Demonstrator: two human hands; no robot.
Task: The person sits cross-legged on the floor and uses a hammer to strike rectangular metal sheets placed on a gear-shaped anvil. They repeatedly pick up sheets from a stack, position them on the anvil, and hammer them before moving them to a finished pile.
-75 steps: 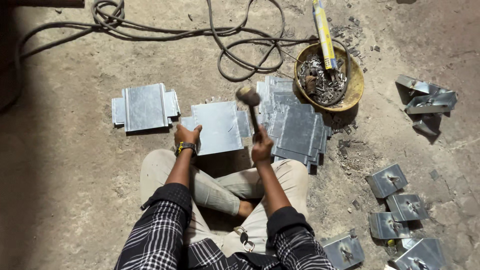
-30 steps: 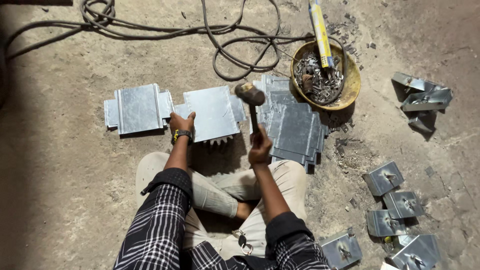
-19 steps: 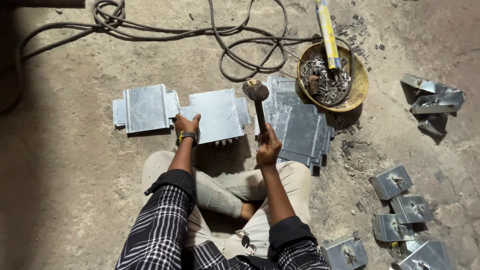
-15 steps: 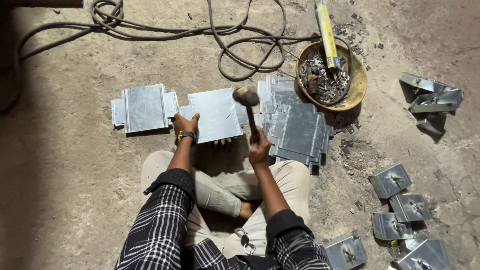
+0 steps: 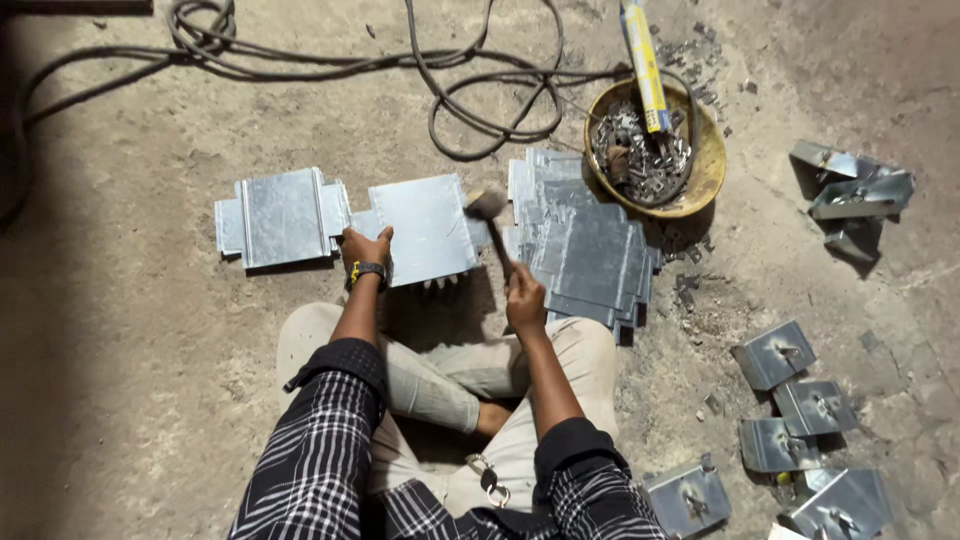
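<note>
Lowered since the earlier frame, the wooden-handled hammer (image 5: 490,222), gripped by right hand (image 5: 524,296) fingers, is meeting the flat galvanised sheet-metal panel (image 5: 425,228) that left hand (image 5: 365,250) fingers are pinning, one finished flanged panel (image 5: 281,215) lying beside and a stack of flat blanks (image 5: 585,245) waiting.

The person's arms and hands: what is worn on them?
Both arms wear a black-and-white checked shirt with sleeves pushed up to about the elbow. The left hand has a dark wristband with a yellow spot at its wrist. The right hand is bare, no glove or band.
</note>
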